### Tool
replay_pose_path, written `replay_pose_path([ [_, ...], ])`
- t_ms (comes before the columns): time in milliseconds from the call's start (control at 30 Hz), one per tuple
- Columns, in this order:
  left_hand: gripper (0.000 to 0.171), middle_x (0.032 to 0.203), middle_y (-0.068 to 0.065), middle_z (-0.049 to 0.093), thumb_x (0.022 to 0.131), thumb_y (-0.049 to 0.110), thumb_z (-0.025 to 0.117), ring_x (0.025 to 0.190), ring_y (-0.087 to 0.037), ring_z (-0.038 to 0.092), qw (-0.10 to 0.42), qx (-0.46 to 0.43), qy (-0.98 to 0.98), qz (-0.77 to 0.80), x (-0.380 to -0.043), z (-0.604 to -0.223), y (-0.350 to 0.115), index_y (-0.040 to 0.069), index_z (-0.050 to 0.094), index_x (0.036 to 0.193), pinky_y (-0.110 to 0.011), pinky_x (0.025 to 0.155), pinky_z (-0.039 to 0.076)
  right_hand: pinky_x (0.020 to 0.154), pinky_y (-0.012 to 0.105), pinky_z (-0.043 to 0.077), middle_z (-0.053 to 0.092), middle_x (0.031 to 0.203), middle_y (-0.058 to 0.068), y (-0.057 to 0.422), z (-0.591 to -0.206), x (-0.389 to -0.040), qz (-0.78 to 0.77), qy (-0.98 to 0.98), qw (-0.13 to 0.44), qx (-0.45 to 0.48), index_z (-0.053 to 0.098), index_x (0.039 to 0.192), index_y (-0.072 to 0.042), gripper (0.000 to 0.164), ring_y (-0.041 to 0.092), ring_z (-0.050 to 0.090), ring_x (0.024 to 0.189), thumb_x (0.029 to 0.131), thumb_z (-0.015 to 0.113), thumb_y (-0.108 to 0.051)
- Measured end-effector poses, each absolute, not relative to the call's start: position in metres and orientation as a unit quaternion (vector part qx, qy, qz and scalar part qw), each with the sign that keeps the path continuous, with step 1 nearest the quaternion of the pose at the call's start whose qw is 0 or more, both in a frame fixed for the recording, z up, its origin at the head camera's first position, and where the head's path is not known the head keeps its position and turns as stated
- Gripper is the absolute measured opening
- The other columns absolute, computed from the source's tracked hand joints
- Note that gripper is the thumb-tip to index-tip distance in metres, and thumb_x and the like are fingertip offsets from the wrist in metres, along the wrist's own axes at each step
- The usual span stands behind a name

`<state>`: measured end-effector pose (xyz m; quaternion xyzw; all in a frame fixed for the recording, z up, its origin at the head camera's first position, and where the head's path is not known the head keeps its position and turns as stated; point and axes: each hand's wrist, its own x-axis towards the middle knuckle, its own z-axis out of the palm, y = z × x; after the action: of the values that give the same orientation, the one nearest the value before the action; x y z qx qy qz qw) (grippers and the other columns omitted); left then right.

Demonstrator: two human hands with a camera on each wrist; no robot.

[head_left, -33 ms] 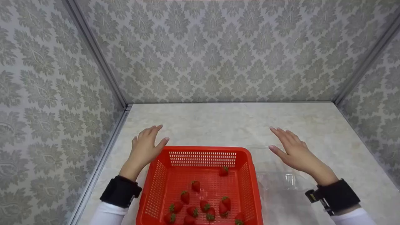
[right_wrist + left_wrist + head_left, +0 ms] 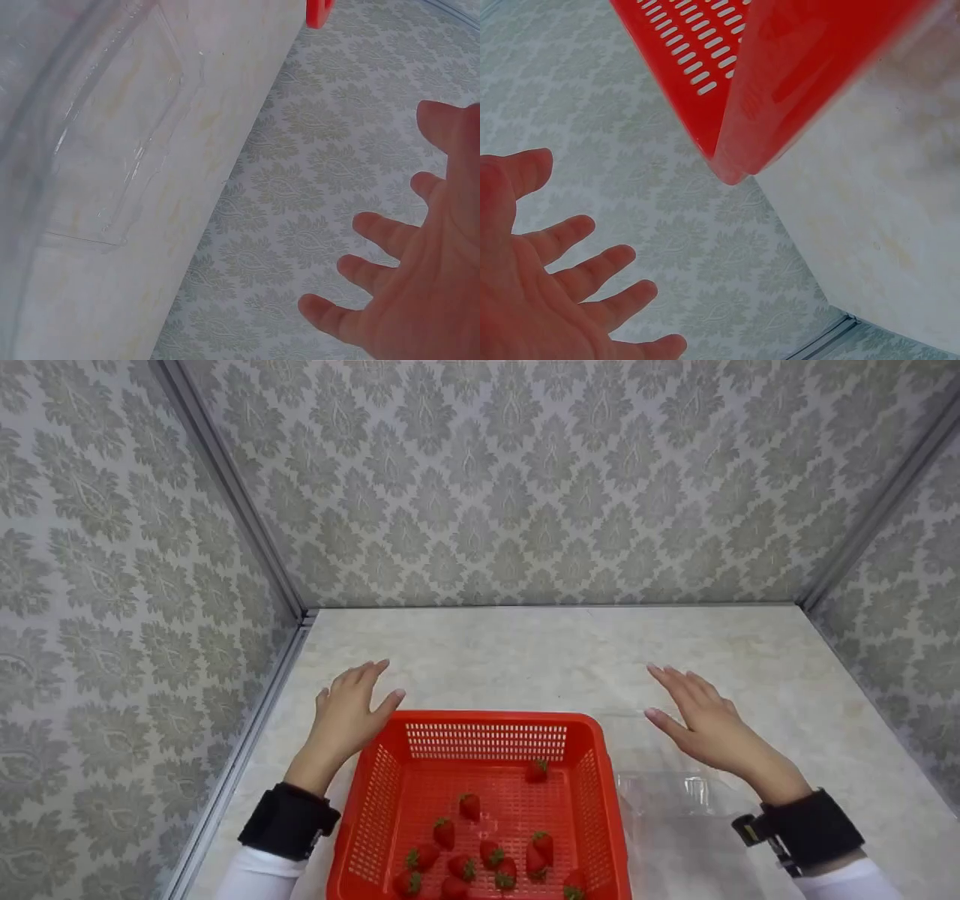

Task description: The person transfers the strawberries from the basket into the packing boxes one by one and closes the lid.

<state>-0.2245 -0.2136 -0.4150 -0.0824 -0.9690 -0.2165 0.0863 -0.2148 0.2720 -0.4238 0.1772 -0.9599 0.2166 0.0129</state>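
A red plastic basket (image 2: 487,718) with slotted walls stands at the front middle of the table. Several strawberries (image 2: 469,806) with green tops lie on its floor, mostly towards the near side. My left hand (image 2: 349,716) hovers by the basket's far left corner, fingers spread and nothing held. In the left wrist view its bare palm faces the red wall. To the right, my right hand (image 2: 705,724) is raised with fingers extended and holds nothing. Below it sits a clear plastic container (image 2: 675,832), whose transparent edges also show in the right wrist view.
The pale marbled table (image 2: 480,652) runs back to a patterned wall (image 2: 510,480). Patterned panels (image 2: 90,660) with grey metal edging close in the left and right sides. Each wrist wears a black strap (image 2: 289,820).
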Motion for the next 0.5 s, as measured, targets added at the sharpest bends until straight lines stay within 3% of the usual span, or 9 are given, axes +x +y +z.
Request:
replay_pose_path([
  [200, 0.059, 0.14, -0.017, 0.039, 0.093, 0.045, 0.05, 0.127, -0.039, 0.033, 0.112, -0.089, -0.961, -0.236, -0.212, -0.408, -0.221, 0.012, 0.04, 0.141, -0.065, 0.095, 0.028, 0.094, 0.07, 0.02, 0.028, 0.147, 0.014, 0.262, -0.407, -0.218, 0.214, -0.951, 0.066, 0.212, 0.028, 0.147, -0.027, 0.061, 0.039, 0.021, 0.133, 0.093, 0.047, -0.049],
  [367, 0.06, 0.136, -0.017, 0.044, 0.092, 0.048, 0.05, 0.123, -0.038, 0.038, 0.118, -0.072, -0.953, -0.269, -0.185, -0.414, -0.228, 0.01, 0.043, 0.138, -0.059, 0.095, 0.035, 0.097, 0.053, 0.035, 0.045, 0.135, 0.009, 0.234, -0.385, -0.22, 0.202, -0.93, 0.126, 0.28, 0.048, 0.136, -0.021, 0.048, 0.03, 0.039, 0.124, 0.092, 0.055, -0.04],
  [500, 0.068, 0.132, -0.018, 0.048, 0.089, 0.058, 0.047, 0.118, -0.037, 0.044, 0.096, -0.041, -0.952, -0.288, -0.167, -0.426, -0.228, 0.008, 0.045, 0.137, -0.057, 0.092, 0.039, 0.088, 0.041, 0.047, 0.057, 0.118, 0.0, 0.201, -0.369, -0.222, 0.189, -0.914, 0.12, 0.337, 0.057, 0.126, -0.021, 0.037, 0.019, 0.053, 0.109, 0.091, 0.06, -0.034],
])
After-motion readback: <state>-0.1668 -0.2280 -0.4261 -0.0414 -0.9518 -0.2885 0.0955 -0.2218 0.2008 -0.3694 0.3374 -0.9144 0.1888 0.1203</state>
